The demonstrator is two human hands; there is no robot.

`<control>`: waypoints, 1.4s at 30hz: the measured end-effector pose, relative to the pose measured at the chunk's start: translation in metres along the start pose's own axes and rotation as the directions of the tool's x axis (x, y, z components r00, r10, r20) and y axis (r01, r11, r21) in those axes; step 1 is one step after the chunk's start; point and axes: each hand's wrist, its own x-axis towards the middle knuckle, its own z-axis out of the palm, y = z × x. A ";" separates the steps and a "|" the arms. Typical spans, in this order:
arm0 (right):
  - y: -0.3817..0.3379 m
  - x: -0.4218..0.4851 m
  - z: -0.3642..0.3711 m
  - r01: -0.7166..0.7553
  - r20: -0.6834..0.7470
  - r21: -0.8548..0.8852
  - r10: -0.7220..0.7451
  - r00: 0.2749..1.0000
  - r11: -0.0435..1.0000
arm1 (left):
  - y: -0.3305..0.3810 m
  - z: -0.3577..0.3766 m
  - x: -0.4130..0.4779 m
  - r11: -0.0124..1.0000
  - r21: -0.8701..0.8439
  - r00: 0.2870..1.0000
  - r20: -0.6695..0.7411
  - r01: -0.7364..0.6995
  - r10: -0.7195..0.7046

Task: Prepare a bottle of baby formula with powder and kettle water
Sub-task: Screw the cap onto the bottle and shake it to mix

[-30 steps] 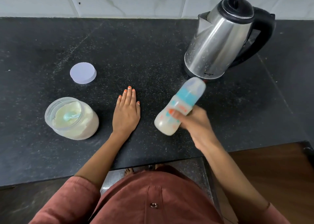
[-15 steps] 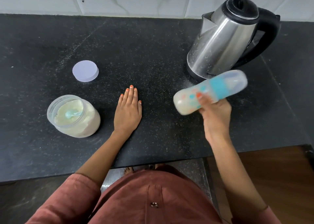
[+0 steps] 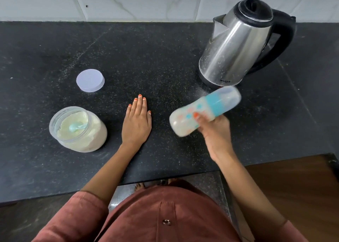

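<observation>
My right hand [image 3: 213, 129] grips a capped baby bottle [image 3: 203, 110] with a blue collar and milky liquid inside. The bottle is tilted, cap toward the upper right, and blurred by motion above the counter. My left hand [image 3: 136, 121] rests flat, fingers straight, on the black counter [image 3: 146, 58]. An open clear jar of formula powder [image 3: 78, 128] with a blue scoop in it stands left of that hand. The steel kettle [image 3: 238, 47], lid closed, stands at the back right, just beyond the bottle.
The jar's pale lid [image 3: 90, 80] lies on the counter behind the jar. A white tiled wall [image 3: 146, 1] runs along the back. The counter's front edge is close to my body, with wooden floor [image 3: 293, 186] at the lower right.
The bottle has swung in my right hand from pointing steeply up, to nearly level on the right, and now sits tilted and lower. My left hand has stayed flat on the counter.
</observation>
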 end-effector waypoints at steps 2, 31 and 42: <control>0.004 -0.006 -0.002 -0.024 0.063 -0.098 0.030 0.998 0.995 | 0.000 0.000 0.000 1.000 0.001 1.000 0.003 0.002 -0.002; -0.008 -0.005 0.001 -0.085 0.041 -0.284 0.100 0.994 0.955 | 0.000 0.000 0.000 1.000 0.001 1.000 -0.001 0.008 -0.008; -0.002 -0.007 0.001 -0.103 0.069 -0.343 0.134 0.989 0.934 | 0.001 0.000 0.000 1.000 -0.008 1.000 -0.003 0.009 -0.009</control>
